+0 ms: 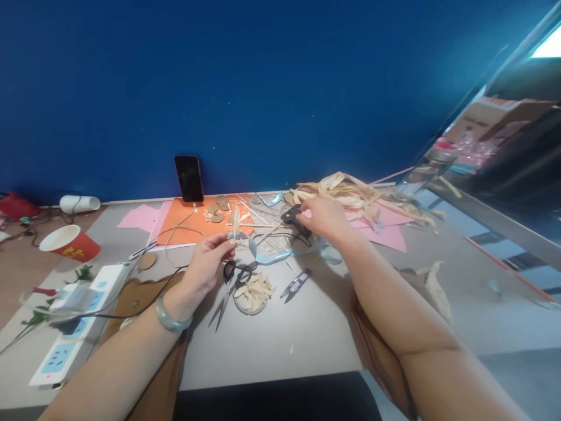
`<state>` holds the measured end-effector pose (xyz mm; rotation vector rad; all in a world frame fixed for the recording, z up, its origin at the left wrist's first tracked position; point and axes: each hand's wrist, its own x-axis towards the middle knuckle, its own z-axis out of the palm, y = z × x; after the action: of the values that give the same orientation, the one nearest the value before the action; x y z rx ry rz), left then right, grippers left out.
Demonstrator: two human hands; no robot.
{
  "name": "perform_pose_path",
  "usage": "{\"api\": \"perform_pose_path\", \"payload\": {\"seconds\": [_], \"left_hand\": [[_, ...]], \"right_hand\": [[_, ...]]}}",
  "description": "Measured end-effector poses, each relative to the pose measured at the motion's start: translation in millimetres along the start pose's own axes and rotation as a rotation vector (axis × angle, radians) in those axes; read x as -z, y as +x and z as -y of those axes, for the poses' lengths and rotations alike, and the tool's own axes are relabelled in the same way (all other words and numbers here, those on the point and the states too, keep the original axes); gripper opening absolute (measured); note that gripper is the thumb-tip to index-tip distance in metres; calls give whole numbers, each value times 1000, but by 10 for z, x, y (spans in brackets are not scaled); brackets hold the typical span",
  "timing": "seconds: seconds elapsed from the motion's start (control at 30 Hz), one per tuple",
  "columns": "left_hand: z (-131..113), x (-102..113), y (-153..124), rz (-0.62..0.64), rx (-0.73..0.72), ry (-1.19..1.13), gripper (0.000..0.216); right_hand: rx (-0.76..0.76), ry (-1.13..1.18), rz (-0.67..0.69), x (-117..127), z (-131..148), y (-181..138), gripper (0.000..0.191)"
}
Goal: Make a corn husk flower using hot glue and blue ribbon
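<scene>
My left hand [210,257] pinches a small pale piece of dried husk [236,222] upright between thumb and fingertips. My right hand [322,217] is closed on a black corded tool that looks like a glue gun [290,215], its fingers hiding part of it. Below my left hand lie black-handled scissors [230,286], blades toward me. Beside them, a round dish [250,310] holds cut husk pieces [254,290]. Small thread snips [295,285] rest to the right. A light-blue ribbon [274,257] curls between my hands.
Long dried husks [342,190] pile up behind my right hand. Orange paper [179,219] carries several round wooden discs [217,217]. A phone [190,178] leans against the blue partition [263,88]. At left stand a paper cup [72,244] and a power strip [79,327] with cables.
</scene>
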<state>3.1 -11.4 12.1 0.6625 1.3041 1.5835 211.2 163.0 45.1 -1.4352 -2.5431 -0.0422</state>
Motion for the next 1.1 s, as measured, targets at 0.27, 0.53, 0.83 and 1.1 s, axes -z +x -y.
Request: {"api": "perform_pose_path", "payload": {"seconds": [0.27, 0.53, 0.83, 1.1], "left_hand": [[-25, -4, -25, 6, 11, -88, 27], [12, 37, 35, -10, -12, -138, 27], [20, 52, 64, -62, -39, -161, 28], [23, 51, 71, -49, -15, -126, 27]], "right_hand": [[-76, -136, 246, -340, 15, 75, 31], [-113, -107, 153, -393, 92, 57, 45], [-159, 274, -226, -70, 87, -7, 40], [148, 1329, -73, 87, 410, -309, 18]]}}
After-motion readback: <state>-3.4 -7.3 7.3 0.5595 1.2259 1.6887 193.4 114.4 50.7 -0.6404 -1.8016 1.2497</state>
